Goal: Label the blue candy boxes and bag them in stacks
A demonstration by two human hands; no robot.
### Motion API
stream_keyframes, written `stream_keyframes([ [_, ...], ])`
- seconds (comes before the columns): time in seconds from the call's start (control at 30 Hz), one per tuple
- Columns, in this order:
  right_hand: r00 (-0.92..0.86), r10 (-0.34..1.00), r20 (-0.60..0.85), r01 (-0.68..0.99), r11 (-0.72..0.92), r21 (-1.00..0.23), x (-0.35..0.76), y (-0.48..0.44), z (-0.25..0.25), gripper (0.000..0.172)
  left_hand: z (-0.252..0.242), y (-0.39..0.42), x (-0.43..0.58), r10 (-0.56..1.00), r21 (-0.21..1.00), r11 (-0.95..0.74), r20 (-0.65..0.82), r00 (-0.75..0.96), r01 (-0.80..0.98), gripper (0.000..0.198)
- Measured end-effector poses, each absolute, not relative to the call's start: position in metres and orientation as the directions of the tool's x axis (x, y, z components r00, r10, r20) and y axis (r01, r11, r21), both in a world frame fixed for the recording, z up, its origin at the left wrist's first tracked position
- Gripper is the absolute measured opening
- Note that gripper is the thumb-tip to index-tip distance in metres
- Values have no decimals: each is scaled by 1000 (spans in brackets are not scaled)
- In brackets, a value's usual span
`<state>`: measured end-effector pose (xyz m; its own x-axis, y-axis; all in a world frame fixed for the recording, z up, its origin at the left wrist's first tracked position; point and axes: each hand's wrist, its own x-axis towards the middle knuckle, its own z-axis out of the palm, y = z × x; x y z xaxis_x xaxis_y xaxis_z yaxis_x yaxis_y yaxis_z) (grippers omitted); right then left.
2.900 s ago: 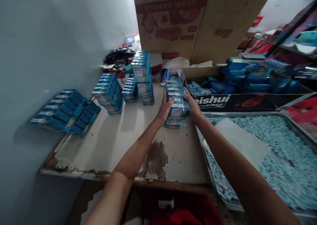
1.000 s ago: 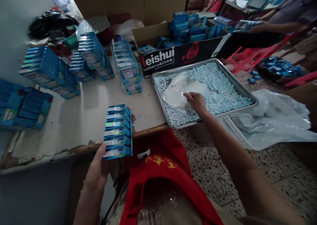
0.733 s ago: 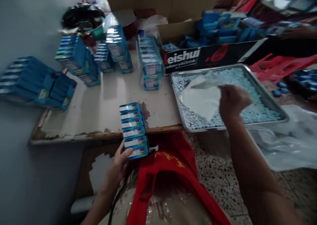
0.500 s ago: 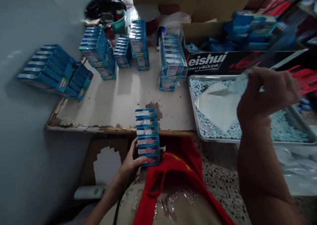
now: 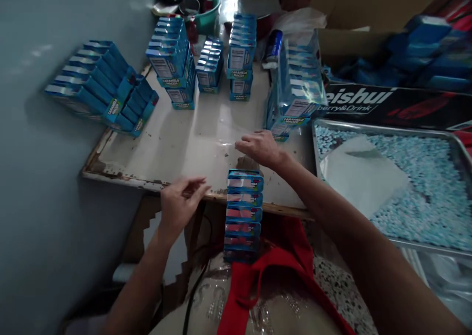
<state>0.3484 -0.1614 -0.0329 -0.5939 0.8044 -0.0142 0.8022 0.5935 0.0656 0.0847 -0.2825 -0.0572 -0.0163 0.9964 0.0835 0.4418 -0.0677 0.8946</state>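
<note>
At the front edge of the table (image 5: 155,153), a row of boxes (image 5: 243,212) is being flanked by the left hand (image 5: 179,202) and the right hand (image 5: 260,148)

Across the table edge, before a red apron (image 5: 291,271), the row is being seen untouched; its support is being hidden. The left hand is being held beside it, thumb and fingertips narrowly spaced. The right hand is being held beyond its far end, fingers bent together. Beside them something clear is being hinted at by a faint glint (image 5: 225,144), but whether anything is being gripped by either hand cannot be told.

Good handling is probably being served by a square, steadied row and light fingertips, since thin box walls are likely being dented by hard squeezing.

Six boxes are being counted in the row, four upright stacks (image 5: 167,55) on the table, one tilted stack (image 5: 99,89) and one can (image 5: 273,45). At the right, one metal tray (image 5: 427,246), one white sheet (image 5: 363,173) and one carton (image 5: 431,109) are being counted; the blue pieces (image 5: 435,187) are being left uncounted as too many.
</note>
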Motion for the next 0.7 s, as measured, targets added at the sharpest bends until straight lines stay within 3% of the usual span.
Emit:
stream_keyframes([
  [0.07, -607, 791, -77, 788, 612, 70, 343, -159, -37, 28, -56, -245, 97, 939, 770, -327, 330, 97, 548, 17],
  [0.13, -601, 794, -84, 792, 607, 67, 338, -160, -39, 28, -63, -209, 113, 865, 613, -493, 424, 269, 618, 17],
  [0.2, -610, 789, -76, 785, 615, 72, 337, -162, -41, 30, -71, -182, 128, 827, 475, -557, 398, 398, 681, 24],
  [0.33, -655, 746, -120, 739, 666, 100, 340, -166, -47, 29, -77, -161, 140, 826, 298, -562, 157, 541, 772, 27],
  [0.4, -657, 741, -139, 736, 670, 96, 343, -166, -51, 30, -74, -163, 138, 823, 275, -565, 109, 558, 778, 30],
  [0.57, -607, 783, -140, 785, 617, 49, 342, -164, -62, 36, -67, -164, 135, 818, 325, -576, 227, 529, 750, 36],
  [0.7, -516, 844, -147, 853, 522, 7, 336, -161, -67, 41, -67, -156, 140, 806, 361, -582, 139, 575, 728, 29],
])
